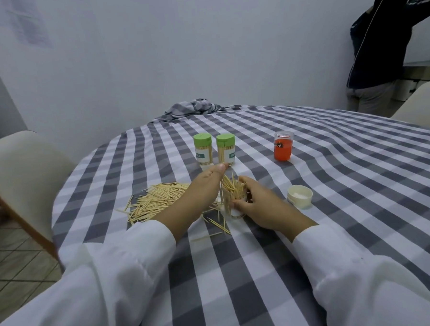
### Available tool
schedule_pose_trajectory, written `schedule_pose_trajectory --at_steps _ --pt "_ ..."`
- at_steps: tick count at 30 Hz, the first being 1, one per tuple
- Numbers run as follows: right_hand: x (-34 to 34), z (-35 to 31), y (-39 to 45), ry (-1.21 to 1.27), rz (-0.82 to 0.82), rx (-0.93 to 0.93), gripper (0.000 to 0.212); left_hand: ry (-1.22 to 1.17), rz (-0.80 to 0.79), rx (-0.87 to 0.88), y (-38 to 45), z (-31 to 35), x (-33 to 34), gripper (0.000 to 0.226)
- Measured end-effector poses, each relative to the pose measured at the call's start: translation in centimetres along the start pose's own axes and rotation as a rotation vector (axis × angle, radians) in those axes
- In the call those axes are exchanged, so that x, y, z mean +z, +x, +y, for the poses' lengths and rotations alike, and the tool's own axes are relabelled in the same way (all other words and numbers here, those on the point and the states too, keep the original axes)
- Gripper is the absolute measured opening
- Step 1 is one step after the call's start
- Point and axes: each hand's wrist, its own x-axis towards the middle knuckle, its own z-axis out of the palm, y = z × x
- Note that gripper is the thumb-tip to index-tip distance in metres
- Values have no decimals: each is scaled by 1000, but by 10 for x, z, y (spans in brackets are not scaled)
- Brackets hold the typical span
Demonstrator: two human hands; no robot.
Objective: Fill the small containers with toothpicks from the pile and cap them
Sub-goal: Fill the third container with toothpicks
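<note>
A small clear container stands upright on the checked cloth, with toothpicks sticking out of its mouth at slanted angles. My right hand grips its side. My left hand reaches over the container's left side, fingers on the bunch of toothpicks at its mouth. The toothpick pile lies to the left, and a few loose picks lie in front. A cream cap rests upside down to the right. Two containers with green caps, one beside the other, stand full behind.
A clear jar with orange contents stands at the back right. The round table has a grey-and-white checked cloth, bunched at the far edge. A cream chair stands at the left. A person in dark clothes stands at the far right.
</note>
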Motion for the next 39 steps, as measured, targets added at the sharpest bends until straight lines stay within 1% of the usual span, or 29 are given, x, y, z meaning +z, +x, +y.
schedule_pose_trajectory --at_steps 2,5,8,10,12,14,16,18,21,24,30,34,37,39 --pt "0 -1 0 10 -4 6 55 51 -48 -28 -2 -1 2 43" --pt "-1 -1 -1 22 -13 10 54 120 -92 -9 -6 1 3 51" --pt "-2 -2 -2 14 -13 5 57 91 -60 -3 -5 4 -6 50" --pt "-2 -1 -2 2 -16 9 60 141 -46 -40 0 0 -19 46" --pt "-2 -2 -2 -7 -21 13 62 345 -78 -72 7 -12 -39 47" --pt "-2 -2 -1 -7 -22 15 63 632 -161 -121 10 -23 -58 58" --pt "-1 -3 0 -5 -20 21 63 913 -213 -107 12 -34 -72 61" --pt "-1 -2 0 -7 -22 25 64 1046 -228 -79 16 -39 -80 63" --pt "0 0 1 -12 -15 21 64 1122 -263 -17 28 -44 -84 66" --pt "0 1 3 -13 -13 28 65 1198 -282 62 41 -48 -81 64" --pt "1 2 6 -24 -14 31 66 1269 -290 114 55 -53 -78 54" --pt "2 3 7 -25 -11 37 67 1329 -294 139 56 -54 -77 43" --pt "2 3 7 -32 -7 38 67 1331 -298 151 55 -56 -77 40" --pt "2 3 7 -31 -8 40 67 1317 -273 168 52 -57 -77 36"
